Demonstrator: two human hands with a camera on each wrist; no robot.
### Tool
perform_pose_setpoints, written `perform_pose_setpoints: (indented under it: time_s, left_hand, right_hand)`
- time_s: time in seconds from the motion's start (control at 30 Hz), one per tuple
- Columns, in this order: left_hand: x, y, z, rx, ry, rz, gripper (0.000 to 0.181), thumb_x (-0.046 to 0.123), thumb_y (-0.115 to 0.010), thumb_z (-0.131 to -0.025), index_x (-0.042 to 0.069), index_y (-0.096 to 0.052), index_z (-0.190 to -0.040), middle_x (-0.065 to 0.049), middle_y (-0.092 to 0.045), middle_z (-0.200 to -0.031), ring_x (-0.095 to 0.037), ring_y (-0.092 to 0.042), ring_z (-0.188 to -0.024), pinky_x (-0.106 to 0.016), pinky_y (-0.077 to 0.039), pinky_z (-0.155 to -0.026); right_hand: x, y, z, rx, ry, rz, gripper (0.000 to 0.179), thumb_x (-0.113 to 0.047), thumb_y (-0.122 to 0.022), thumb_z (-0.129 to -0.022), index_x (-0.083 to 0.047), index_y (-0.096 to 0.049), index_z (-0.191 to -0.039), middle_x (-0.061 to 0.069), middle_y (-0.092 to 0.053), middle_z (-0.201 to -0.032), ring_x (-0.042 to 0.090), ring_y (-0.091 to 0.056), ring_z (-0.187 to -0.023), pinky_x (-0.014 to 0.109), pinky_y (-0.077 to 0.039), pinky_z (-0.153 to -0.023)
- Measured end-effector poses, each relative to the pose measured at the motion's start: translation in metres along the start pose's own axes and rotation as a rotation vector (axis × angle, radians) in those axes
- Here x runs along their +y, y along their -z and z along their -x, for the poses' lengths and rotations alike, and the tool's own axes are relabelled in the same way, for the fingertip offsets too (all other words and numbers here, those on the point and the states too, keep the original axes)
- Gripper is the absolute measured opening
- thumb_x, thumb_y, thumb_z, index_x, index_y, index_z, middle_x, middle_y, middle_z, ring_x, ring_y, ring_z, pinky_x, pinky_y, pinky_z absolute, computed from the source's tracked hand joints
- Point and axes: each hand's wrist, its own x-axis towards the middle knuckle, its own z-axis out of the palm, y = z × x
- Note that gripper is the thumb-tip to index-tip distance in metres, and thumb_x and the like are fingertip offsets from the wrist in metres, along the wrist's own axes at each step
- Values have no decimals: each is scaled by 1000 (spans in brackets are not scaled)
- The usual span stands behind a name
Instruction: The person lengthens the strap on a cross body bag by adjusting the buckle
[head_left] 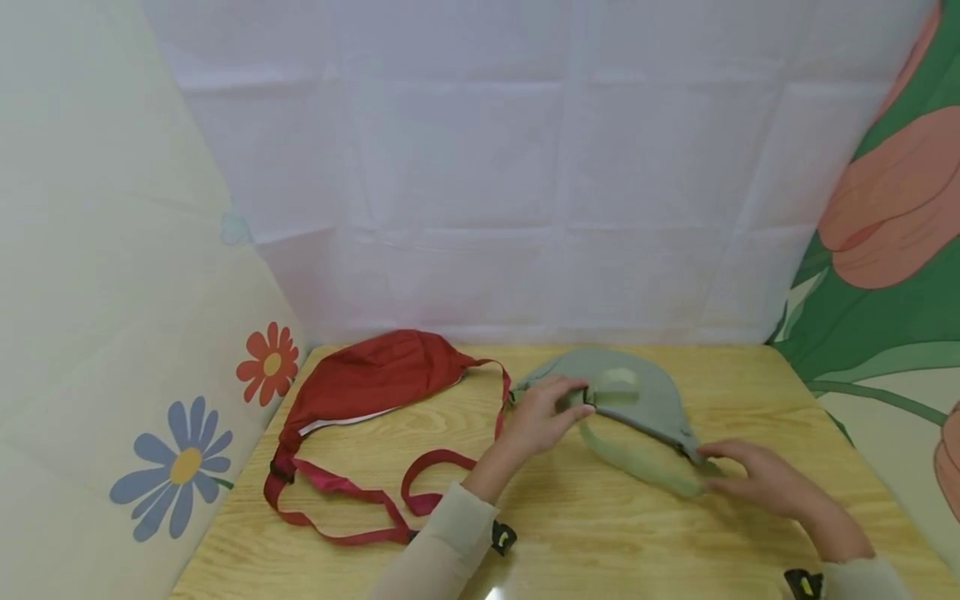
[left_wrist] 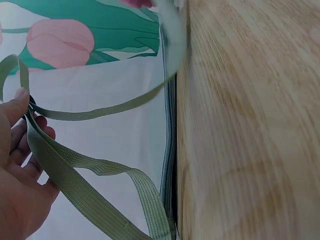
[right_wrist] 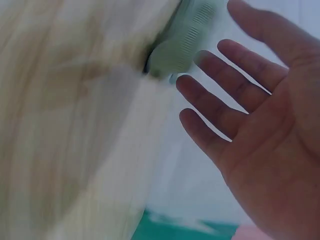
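Observation:
A grey-green waist bag [head_left: 663, 392] lies on the table with its zipper edge toward me. My left hand [head_left: 540, 417] is over its left part and pinches the green webbing strap [left_wrist: 75, 185] at a black slider [left_wrist: 31, 102] between thumb and fingers. Loops of that strap hang from the grip in the left wrist view. At the bag's right end is my right hand [head_left: 772, 479], fingers spread and straight. In the right wrist view its fingertips are close to a blurred, ribbed green piece [right_wrist: 182, 45], and the palm holds nothing.
On the left of the table [head_left: 585, 533] lies a red waist bag [head_left: 375, 379], its red strap [head_left: 352, 540] looped toward the front and partly under my left forearm. A white cloth [head_left: 480, 183] hangs behind, with flower-printed sheets [head_left: 892, 192] at both sides.

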Motion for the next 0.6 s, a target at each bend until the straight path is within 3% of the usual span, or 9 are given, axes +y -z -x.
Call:
perform_pose_setpoints:
  time_s: [0.13,0.4,0.6]
  left_hand:
    - [1,0,-1,-9,10,1,48,39,-65,-98,14,-62,-139,-3,-63,-137,-23,-58,-127,-42,-48,-104]
    - [2,1,1,7,16,22,47,39,-65,-98,14,-62,-139,-3,-64,-135,-22,-59,-125,-42,-50,-102]
    - [3,3,1,58,11,64,45,37,-65,-98,14,-63,-137,-3,-66,-131,-20,-63,-118,-39,-53,-96]
  right_hand:
    - [-20,-7,-20,-14,19,-37,44,-26,-72,-95,2,-65,-128,15,-69,-123,38,-64,-112,50,-54,-89]
    - [-54,-47,-67,50,-5,-113,51,-26,-67,-99,7,-57,-136,24,-62,-135,44,-61,-119,58,-49,-96]
    - [-71,-69,-94,51,-31,-256,60,-26,-69,-98,3,-48,-147,27,-55,-141,45,-58,-124,58,-48,-100]
